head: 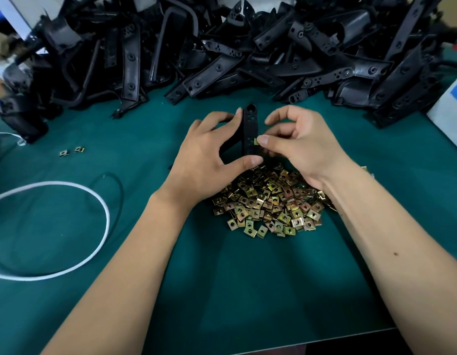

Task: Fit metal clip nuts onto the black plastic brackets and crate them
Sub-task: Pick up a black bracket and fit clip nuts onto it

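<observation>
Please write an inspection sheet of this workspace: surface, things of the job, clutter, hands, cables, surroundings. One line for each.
Surface: green mat covering the bench.
Job's things: black bracket held upright; clip nut at its right edge; heap of clip nuts below the hands; pile of black brackets along the far side.
Clutter: two loose clip nuts on the mat, left.
Hands: left hand grips the bracket; right hand pinches the clip nut.
Cables: white cord looped at left; thin black wire beside it.
Surroundings: white box at the right edge; no crate seen.
</observation>
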### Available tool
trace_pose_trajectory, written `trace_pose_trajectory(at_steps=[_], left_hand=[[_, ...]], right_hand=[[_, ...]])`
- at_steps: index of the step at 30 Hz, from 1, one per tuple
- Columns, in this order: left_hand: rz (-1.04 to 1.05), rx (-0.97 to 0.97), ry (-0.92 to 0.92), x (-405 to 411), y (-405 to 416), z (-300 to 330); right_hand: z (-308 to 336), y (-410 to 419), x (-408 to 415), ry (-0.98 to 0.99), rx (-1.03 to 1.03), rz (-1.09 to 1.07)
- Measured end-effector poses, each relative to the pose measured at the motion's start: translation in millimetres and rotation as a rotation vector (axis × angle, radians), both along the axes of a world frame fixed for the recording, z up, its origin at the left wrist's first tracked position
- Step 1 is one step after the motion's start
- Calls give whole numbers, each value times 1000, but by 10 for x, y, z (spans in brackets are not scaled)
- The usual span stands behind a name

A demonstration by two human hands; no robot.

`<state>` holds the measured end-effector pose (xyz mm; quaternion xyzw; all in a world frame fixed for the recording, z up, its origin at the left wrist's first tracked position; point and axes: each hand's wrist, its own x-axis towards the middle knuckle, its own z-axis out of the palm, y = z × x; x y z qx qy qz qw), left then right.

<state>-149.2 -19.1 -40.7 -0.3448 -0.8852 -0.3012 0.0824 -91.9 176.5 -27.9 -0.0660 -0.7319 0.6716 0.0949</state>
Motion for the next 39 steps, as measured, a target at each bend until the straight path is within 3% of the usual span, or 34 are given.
trace_pose_trajectory(at_steps=[14,16,20,23,32,39], left_hand=[[77,39,35,-24,68,-9],[152,18,62,-64,36,-25],[335,92,8,-178,-113,-30],[397,139,-30,-220,-185,-23],[448,202,-96,-225,-218,26],[457,211,-94,-207,-212,46]], right_hand=[[-62,-76,-33,82,-21,-76],[-68,-61,-41,98,131,-96],[-79,16,-36,121,752,-20],[-62,6,-22,56,889,143],[-129,-31,-34,91,835,52],[-130,-101,-27,96,853,111]])
